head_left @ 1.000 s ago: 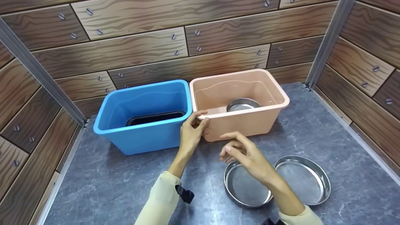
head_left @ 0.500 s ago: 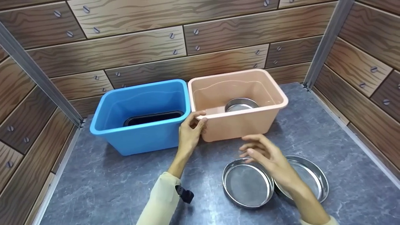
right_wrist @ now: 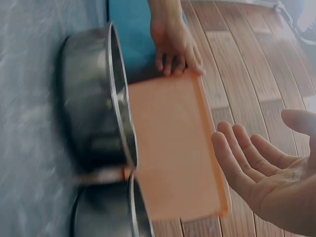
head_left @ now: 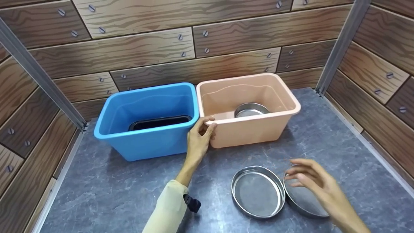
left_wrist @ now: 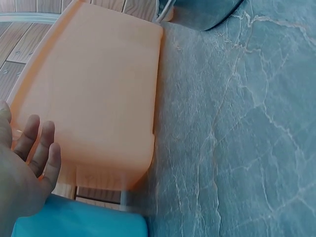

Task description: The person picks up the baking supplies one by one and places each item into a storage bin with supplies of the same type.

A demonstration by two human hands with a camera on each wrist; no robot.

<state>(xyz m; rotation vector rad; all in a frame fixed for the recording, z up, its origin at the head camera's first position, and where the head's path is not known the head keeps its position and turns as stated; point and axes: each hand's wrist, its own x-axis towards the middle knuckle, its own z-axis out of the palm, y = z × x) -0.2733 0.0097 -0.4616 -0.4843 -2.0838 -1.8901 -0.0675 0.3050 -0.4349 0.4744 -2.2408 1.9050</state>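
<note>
Peach bin: left hand gripping its 9 o'clock rim corner, steadying it. Right hand, fingers spread and empty, hovering over right pan; left pan touching at its 9 o'clock.

Right hand hides part of right steel pan; black tray half-hidden in blue bin.

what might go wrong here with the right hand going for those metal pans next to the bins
The right hand hovers open over the far round pan, which looks tucked under the near pan; lifting it may drag or clatter that one. The left hand holds only a corner of the peach bin, so a dropped pan could strike the pan inside.
</note>
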